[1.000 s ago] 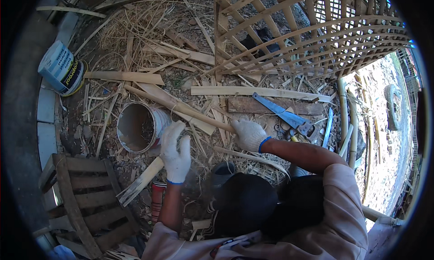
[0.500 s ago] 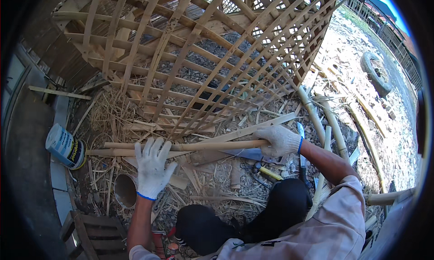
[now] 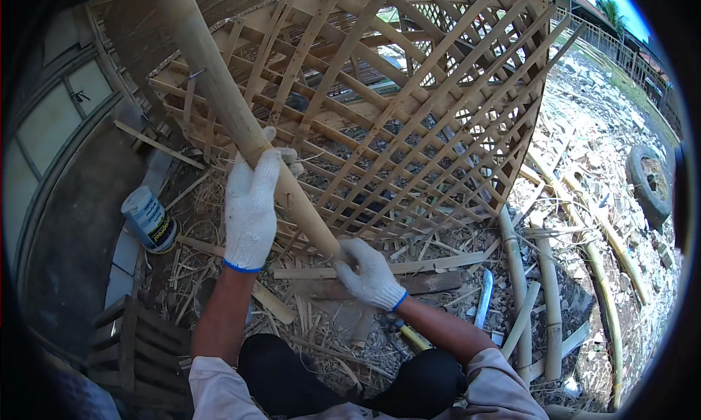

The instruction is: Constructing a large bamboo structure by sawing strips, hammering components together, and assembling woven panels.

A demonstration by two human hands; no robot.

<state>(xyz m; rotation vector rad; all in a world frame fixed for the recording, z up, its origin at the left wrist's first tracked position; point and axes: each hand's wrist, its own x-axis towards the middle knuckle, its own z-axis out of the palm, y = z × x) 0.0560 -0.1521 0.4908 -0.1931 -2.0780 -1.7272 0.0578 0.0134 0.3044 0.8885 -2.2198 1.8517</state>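
A bamboo pole [image 3: 237, 117] slants up and to the left in front of me, its upper end leaving the top of the view. My left hand [image 3: 252, 208], in a white knit glove with a blue cuff, grips it around the middle. With its fingers curled around the lower end, my gloved right hand [image 3: 371, 275] holds the pole too. Behind the pole stands a lattice panel [image 3: 343, 62] of crossed bamboo slats. On the ground beyond my right hand lie a split bamboo strip [image 3: 438, 263] and a dark board [image 3: 420, 283].
To the left are a blue-and-white bucket [image 3: 150, 219] and a slatted wooden piece [image 3: 139, 347]. A long blade [image 3: 484, 299] and a yellow-handled tool [image 3: 415, 337] lie near my right forearm. Bamboo poles [image 3: 549, 303] and a tyre [image 3: 650, 186] are farther right.
Earlier, a thin bamboo piece lay level, my right hand closed on its right end, my left spread on it. Now both hands grip a raised, slanting pole; the view has shifted.
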